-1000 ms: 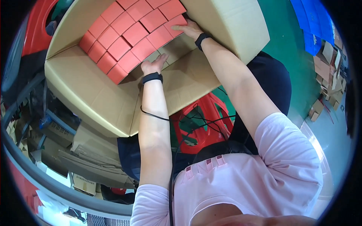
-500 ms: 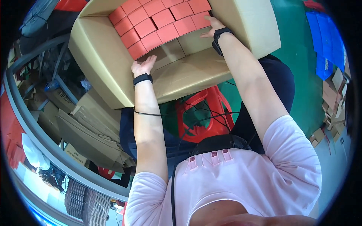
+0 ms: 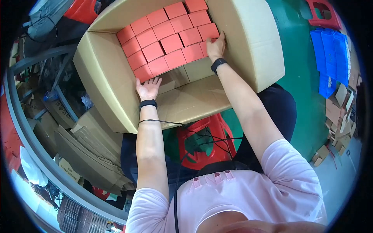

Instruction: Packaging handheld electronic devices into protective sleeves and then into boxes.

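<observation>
Small red boxes [image 3: 169,43] are stacked in close rows inside a large open cardboard carton [image 3: 264,46]. My left hand [image 3: 148,90] is palm up with fingers spread, beside the near left end of the red rows. Its fingertips come up to the lower edge of the end box; whether they touch it I cannot tell. My right hand [image 3: 216,47] rests against the right end of the nearest row, thumb apart from the fingers, touching the end box and partly hiding it. Each wrist wears a black band.
A red plastic stool [image 3: 211,155] stands below the carton, with black cables [image 3: 208,136] hanging across it. Left is a grey metal frame [image 3: 37,145] with flattened cardboard [image 3: 85,155]. Blue bins [image 3: 330,56], cardboard scraps [image 3: 338,112] and another red stool [image 3: 324,15] are at right.
My right hand has shifted from the carton's right side onto the end of the nearest red row. My left hand stays near the left end. The carton appears lower in view.
</observation>
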`<action>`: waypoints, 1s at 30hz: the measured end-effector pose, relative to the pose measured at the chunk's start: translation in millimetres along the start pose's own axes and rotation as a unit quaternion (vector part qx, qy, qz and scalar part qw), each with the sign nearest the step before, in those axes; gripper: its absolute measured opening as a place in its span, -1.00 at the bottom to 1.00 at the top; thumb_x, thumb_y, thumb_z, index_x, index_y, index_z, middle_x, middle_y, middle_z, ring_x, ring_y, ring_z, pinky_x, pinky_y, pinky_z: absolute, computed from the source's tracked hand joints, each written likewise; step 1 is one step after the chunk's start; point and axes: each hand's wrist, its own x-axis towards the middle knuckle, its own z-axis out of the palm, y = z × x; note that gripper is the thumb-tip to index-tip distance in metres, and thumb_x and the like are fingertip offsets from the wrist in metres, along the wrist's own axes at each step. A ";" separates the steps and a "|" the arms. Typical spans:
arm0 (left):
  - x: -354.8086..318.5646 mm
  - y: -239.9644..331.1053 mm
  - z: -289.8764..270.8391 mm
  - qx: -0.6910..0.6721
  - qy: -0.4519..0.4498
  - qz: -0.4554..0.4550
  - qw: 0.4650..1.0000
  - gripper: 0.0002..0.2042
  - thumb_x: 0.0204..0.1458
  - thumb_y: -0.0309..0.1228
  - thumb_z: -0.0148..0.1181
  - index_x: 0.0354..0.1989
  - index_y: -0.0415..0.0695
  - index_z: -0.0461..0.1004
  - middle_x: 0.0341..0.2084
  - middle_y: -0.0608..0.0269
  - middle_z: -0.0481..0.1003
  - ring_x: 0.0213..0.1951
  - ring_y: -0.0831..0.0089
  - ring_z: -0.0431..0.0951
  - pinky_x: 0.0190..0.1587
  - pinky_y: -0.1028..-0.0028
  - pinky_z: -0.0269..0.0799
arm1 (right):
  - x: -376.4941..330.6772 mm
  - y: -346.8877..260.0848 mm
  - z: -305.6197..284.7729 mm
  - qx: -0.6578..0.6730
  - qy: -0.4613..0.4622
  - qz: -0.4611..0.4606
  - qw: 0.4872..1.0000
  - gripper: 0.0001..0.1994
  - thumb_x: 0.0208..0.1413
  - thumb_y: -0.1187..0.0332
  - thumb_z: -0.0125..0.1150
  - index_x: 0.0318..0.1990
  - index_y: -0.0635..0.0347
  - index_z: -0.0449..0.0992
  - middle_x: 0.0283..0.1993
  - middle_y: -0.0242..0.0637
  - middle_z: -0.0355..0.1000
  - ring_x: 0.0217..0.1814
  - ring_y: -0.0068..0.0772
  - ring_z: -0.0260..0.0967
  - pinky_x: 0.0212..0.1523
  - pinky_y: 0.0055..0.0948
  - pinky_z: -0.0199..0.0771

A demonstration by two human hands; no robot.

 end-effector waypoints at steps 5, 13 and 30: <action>0.1 -28.5 20.6 -0.038 -0.010 -0.009 0.999 -0.01 0.19 0.12 0.08 0.53 -0.09 -0.41 0.54 -0.03 -0.39 0.53 -0.07 -0.34 0.50 -0.15 -0.35 | 57.4 17.2 -3.4 -0.083 -0.057 0.015 0.995 -0.43 0.00 0.39 0.23 0.21 0.48 0.37 0.17 0.20 0.45 0.27 0.10 0.39 0.30 -0.22 0.35; 8.0 -23.8 31.0 0.013 -0.057 -0.019 0.998 -0.10 0.26 0.09 -0.03 0.52 -0.21 -0.34 0.52 -0.15 -0.32 0.53 -0.10 -0.33 0.50 -0.12 -0.37 | 92.2 22.1 -22.4 -0.131 -0.172 -0.067 0.974 -0.53 -0.04 0.29 0.34 0.04 0.34 0.53 -0.01 0.10 0.56 0.10 0.03 0.51 0.14 -0.15 0.49; -394.3 -9.5 71.8 0.165 -0.174 0.182 0.954 -0.45 0.37 -0.10 -0.12 0.36 -0.27 0.19 0.28 -0.16 0.31 0.33 -0.02 0.29 0.40 0.06 0.14 | -134.7 -240.0 -307.7 0.255 -0.480 0.037 0.839 -0.51 0.33 0.41 0.09 0.36 0.33 0.21 0.19 -0.11 0.40 0.19 -0.21 0.44 0.18 -0.26 0.47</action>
